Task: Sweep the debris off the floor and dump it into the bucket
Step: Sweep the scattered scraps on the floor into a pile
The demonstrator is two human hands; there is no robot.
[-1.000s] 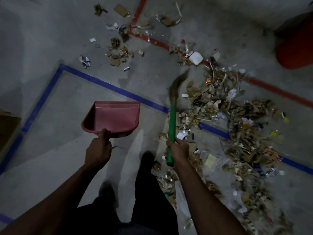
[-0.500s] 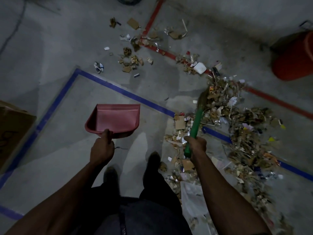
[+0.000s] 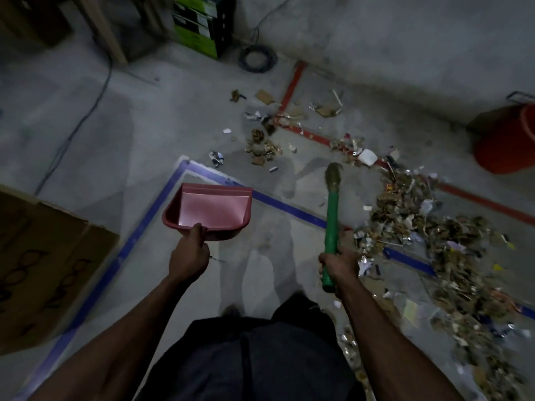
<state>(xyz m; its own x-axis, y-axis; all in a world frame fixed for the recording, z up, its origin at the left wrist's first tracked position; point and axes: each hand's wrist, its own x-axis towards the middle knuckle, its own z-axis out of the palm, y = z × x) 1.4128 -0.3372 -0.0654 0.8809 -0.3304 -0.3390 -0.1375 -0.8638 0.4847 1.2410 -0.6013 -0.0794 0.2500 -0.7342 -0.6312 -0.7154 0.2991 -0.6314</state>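
Gripping the green handle of the broom, the right hand has its fingers wrapped tight near the lower end, and the shaft runs up and away from it to the brown bristle head, which points at the bare grey floor just short of the red tape line. Over on the other side, the left hand clutches the rear handle of the pink dustpan, thumb up on its back wall, the open mouth facing away from the person; the pan's inside looks bare. The main debris pile lies to the right of the broom shaft, spread across the blue tape line and trailing down past the right forearm. It sits beside the grip, not under the bristles. A smaller scatter of scraps lies ahead, beyond the dustpan's mouth, well apart from both hands. The orange bucket stands at the far right edge, past the big pile. A cardboard box sits at the left, and a green and black box stands by the wall at the top.
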